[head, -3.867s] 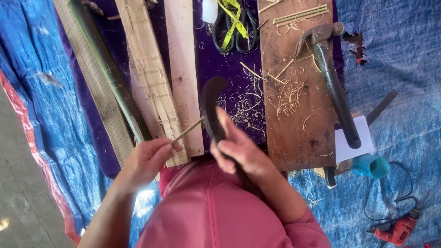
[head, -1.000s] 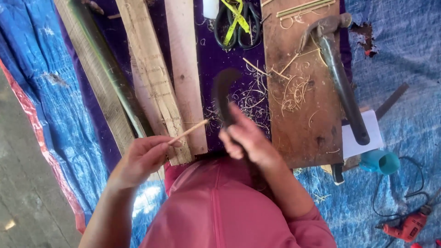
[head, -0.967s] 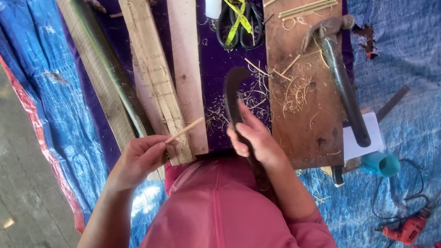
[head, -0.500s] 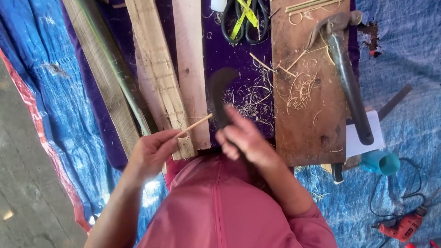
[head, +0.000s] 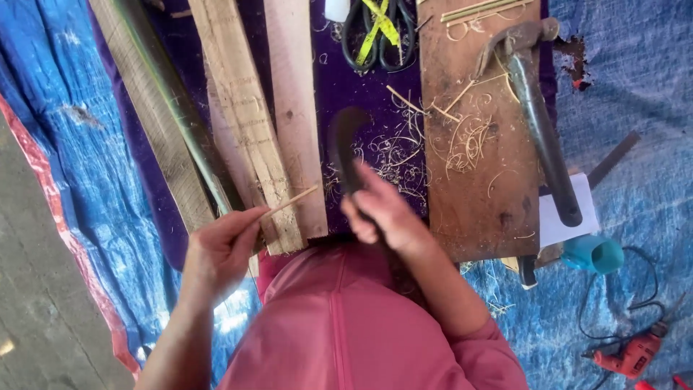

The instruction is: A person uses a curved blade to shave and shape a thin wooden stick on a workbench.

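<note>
- A thin bamboo sliver (head: 289, 203) is pinched in the left hand (head: 216, 249), over the plank (head: 249, 130) ends.
- A curved dark knife (head: 344, 148), above the purple cloth (head: 361, 87), is gripped by the right hand (head: 382, 213).
- Left fingertips could be cut if the blade slips; the sliver could snap.

Rough, pale wooden planks (head: 245, 123) – dull dark metal blade (head: 345, 148) – crinkled blue plastic tarp (head: 65, 144).
</note>
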